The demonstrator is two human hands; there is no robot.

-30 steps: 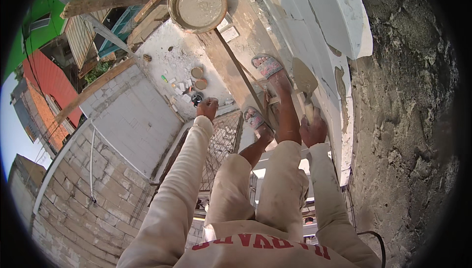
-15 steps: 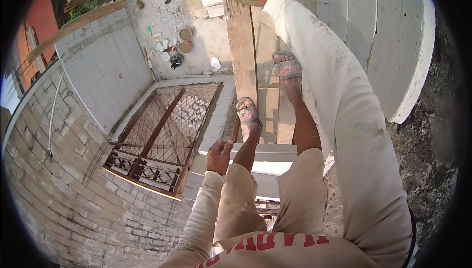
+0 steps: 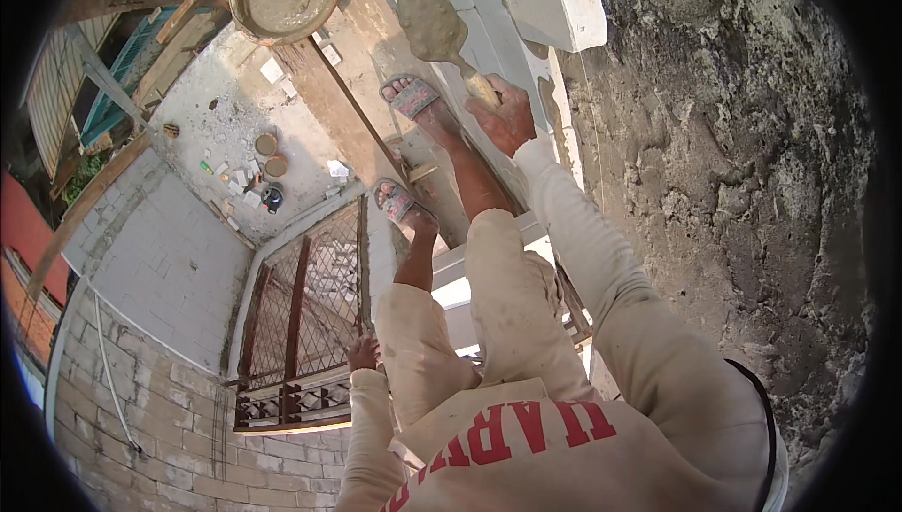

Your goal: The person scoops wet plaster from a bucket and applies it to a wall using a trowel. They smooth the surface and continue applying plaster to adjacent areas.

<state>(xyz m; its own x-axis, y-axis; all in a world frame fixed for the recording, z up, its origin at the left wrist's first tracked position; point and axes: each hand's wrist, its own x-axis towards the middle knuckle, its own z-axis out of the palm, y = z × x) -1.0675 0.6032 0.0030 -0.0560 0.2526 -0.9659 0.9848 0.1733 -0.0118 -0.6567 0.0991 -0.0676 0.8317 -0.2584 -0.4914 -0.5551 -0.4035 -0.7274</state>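
Note:
My right hand (image 3: 505, 117) is closed around the wooden handle of a trowel (image 3: 483, 89). A thick load of wet grey mortar (image 3: 432, 23) covers the trowel's blade, so little of its metal shows. The trowel is held beside the pale block wall, above my right foot. A round pan (image 3: 240, 7) of wet mortar rests on the planks ahead to the left, apart from the trowel. My left hand (image 3: 365, 353) hangs low beside my left thigh, its fingers loosely bent and slightly apart, with nothing visible in it.
My sandalled feet stand on raised wooden planks (image 3: 352, 103). A rough mortar-coated wall (image 3: 723, 164) rises at the right. Below left are a brown window frame with mesh (image 3: 299, 310), a block wall (image 3: 169, 268), and a lower floor (image 3: 202, 108) with small buckets (image 3: 275, 165) and debris.
My right hand has come back from the mortar pan toward me, bringing the mortar-loaded trowel into view. My view has swung right toward the rough wall. My left hand has dropped lower beside my thigh.

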